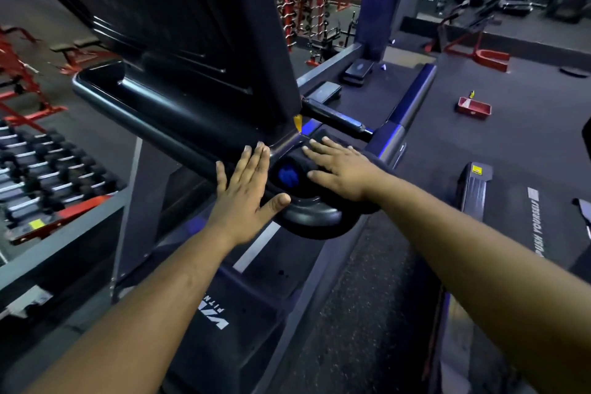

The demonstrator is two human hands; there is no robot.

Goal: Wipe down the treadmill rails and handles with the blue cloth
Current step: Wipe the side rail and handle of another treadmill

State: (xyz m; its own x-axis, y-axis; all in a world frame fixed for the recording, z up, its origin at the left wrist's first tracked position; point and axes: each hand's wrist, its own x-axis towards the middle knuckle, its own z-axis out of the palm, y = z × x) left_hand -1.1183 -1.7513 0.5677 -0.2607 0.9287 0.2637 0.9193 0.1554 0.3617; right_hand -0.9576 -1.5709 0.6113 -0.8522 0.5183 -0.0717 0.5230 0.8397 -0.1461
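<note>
- The blue cloth (288, 176) sits bunched in a round cup-holder recess (287, 169) at the near corner of the treadmill console (179, 25), and neither hand holds it.
- The cloth lies in the gap between the two hands: just right of the left hand (244, 189) and just left of the right hand (337, 171).
- The left hand is spread flat, fingers (256, 157) straight and pointing up toward the console, palm over the left handle rail (153, 125). It grips nothing, and its thumb reaches toward the rim of the recess.
- The right hand is also flat and empty, fingers straight and pointing left and away, resting on the console ledge right beside the recess. Its thumb lies just beside the cloth's right edge.
- I judge the right hand nearer: its thumb lies closest to the cloth, so a short shift left and a curl of the fingers down into the recess should reach it.
- The cloth is a crumpled wad with no clear long axis, sitting below the rim, so the reach has to come from above.
- The front crossbar handle (335, 120) runs away to the right, beyond the right hand.
- No wiping looks under way yet.
</note>
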